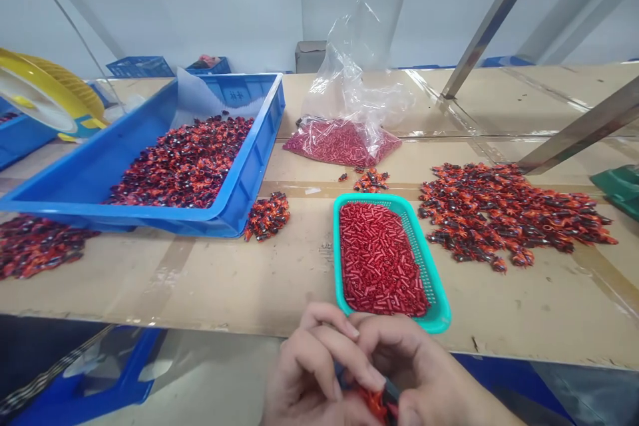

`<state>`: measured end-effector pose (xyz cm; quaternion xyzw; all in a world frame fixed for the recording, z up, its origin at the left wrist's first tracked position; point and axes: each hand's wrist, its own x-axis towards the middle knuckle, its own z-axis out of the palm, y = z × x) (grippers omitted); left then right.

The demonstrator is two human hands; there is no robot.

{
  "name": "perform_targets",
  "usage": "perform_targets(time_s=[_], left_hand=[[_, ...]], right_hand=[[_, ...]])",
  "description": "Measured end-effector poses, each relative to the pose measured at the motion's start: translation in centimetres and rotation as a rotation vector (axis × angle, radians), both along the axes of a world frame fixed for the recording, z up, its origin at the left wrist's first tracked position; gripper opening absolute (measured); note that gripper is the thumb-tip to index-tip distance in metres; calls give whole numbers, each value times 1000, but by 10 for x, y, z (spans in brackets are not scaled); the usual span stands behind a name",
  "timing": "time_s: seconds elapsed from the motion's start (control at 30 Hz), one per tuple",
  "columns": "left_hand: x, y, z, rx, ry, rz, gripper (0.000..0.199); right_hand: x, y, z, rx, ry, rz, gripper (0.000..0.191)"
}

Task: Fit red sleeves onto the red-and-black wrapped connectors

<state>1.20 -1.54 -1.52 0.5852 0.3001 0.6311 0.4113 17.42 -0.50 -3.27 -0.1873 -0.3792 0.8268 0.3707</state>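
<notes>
A left hand (305, 366) and a right hand (432, 369) met at the front edge of a table (210, 293), fingers of both closed around a small black-and-orange piece (373, 402) partly hidden between them. Just beyond stood a green basket (438, 313) of red tubes (377, 259), between a blue tray (150, 214) of parts and a loose heap (499, 213) at right.
</notes>
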Motion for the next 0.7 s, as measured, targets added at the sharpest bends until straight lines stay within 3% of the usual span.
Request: perform_targets(time_s=[0.27,0.37,0.43,0.5,0.53,0.57,0.63,0.7], left_hand=[[8,-3,-5,-44,27,38,45],[10,-1,-6,-52,41,56,44],[1,8,-9,-32,134,92,41],[-20,25,-13,-3,369,199,37],[-35,36,-16,-15,575,296,31],[-51,49,-19,-37,658,348,21],[-82,73,-27,-75,747,418,9],[-106,93,-36,-118,832,429,8]], right_hand=[[-8,-14,11,-56,-130,-149,67],[-6,-13,7,34,-174,-230,58],[6,-9,5,189,-270,-312,48],[28,0,4,391,-470,-445,36],[42,6,4,493,-612,-552,31],[58,14,5,575,-802,-633,28],[92,33,5,691,-1216,-822,36],[127,56,2,737,-1537,-863,57]])
